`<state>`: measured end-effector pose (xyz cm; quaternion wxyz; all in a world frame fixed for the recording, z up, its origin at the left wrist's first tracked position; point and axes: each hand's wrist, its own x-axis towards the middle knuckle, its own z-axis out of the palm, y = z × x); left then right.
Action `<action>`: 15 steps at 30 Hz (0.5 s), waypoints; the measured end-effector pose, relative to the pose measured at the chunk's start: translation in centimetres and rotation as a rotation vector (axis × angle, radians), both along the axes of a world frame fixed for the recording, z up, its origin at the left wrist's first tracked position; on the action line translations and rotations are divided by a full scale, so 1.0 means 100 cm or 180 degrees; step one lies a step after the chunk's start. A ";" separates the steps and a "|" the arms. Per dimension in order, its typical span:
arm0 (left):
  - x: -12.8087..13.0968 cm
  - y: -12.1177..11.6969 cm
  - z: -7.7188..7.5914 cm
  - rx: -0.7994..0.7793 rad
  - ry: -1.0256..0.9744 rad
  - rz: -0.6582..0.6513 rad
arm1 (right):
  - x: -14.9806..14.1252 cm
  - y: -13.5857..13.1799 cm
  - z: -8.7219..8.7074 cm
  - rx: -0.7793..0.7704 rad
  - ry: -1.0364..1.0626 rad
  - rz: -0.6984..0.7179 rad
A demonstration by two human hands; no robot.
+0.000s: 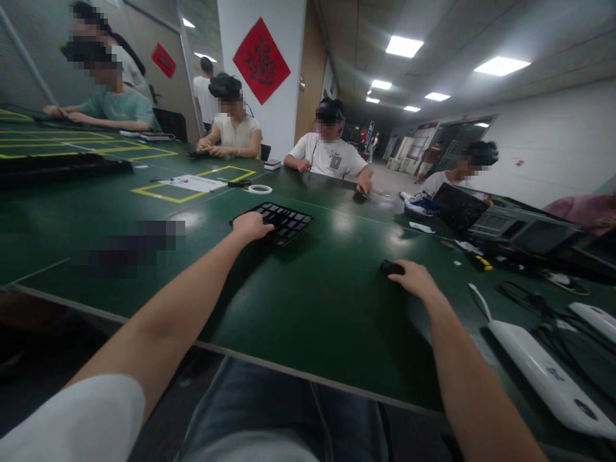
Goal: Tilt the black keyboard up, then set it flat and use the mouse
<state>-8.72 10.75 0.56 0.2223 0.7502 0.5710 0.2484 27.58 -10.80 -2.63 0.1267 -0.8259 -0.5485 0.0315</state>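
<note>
My left hand (250, 226) is closed on the left side of a flat black gridded tray (293, 223), which lies at a slant on the green table. The tray has rows of rectangular cells, and my fingers cover part of its near left edge. Farther right, my right hand (416, 279) rests low over the table with its fingers closed on a small black rounded object (391, 268), shaped much like a computer mouse. My palm and fingers hide part of that object.
Beyond the tray lie a white tape roll (260, 189), scissors (238, 183) and a paper sheet (195, 183). A long white device (543, 378) and black cables (534, 301) lie right of my right arm. Several people sit around the table (308, 321).
</note>
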 end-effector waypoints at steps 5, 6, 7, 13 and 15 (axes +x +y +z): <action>0.067 -0.050 -0.008 0.0266 -0.0357 -0.0931 | -0.059 0.007 0.010 0.0817 0.0833 0.0960; 0.078 -0.062 -0.011 0.0244 -0.0603 -0.1193 | -0.067 0.008 0.012 0.0918 0.0999 0.1138; 0.087 -0.072 -0.015 0.0249 -0.0781 -0.1424 | -0.074 0.007 0.012 0.1011 0.1162 0.1289; 0.101 -0.107 -0.030 0.0237 -0.1035 -0.2131 | -0.075 0.011 -0.006 0.1092 0.1703 0.1735; 0.099 -0.110 -0.032 0.0231 -0.1012 -0.2237 | -0.071 0.015 -0.016 0.1066 0.1789 0.1753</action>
